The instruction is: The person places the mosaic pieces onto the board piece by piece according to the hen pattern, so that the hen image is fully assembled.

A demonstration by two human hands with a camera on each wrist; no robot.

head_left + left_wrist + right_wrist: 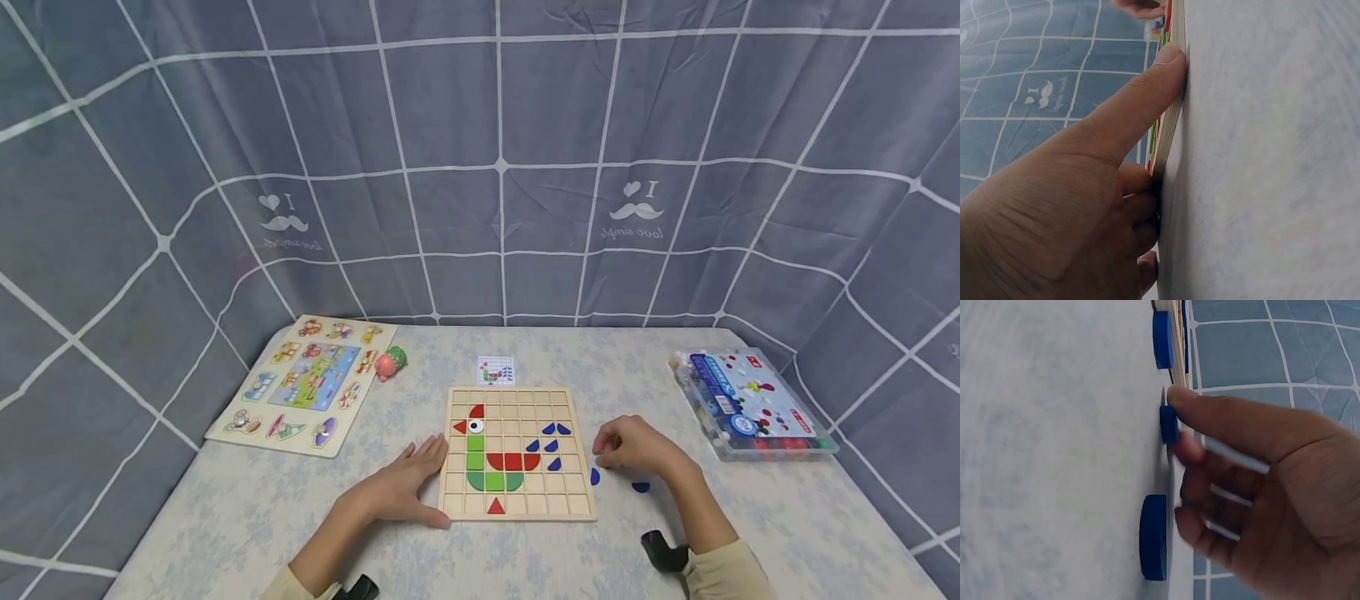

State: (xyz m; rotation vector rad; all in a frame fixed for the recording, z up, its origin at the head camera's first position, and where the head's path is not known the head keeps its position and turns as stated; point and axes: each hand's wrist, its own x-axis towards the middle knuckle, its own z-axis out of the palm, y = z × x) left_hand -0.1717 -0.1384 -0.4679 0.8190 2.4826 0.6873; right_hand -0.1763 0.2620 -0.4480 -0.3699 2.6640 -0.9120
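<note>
My left hand rests at the left side of a wooden grid board, its thumb against the near left corner, also seen in the left wrist view. My right hand is just right of the board. In the right wrist view its thumb and forefinger pinch a small blue piece close to the tabletop; the head view hides this piece. Two more blue half-round pieces lie beside it. On the board, red pieces, green pieces, a white eye piece and several blue pieces form a bird.
A small picture card lies behind the board. At the left are a wooden picture puzzle and a pink-and-green toy. A clear plastic case of colourful parts stands at the right. A grey checked curtain surrounds the table.
</note>
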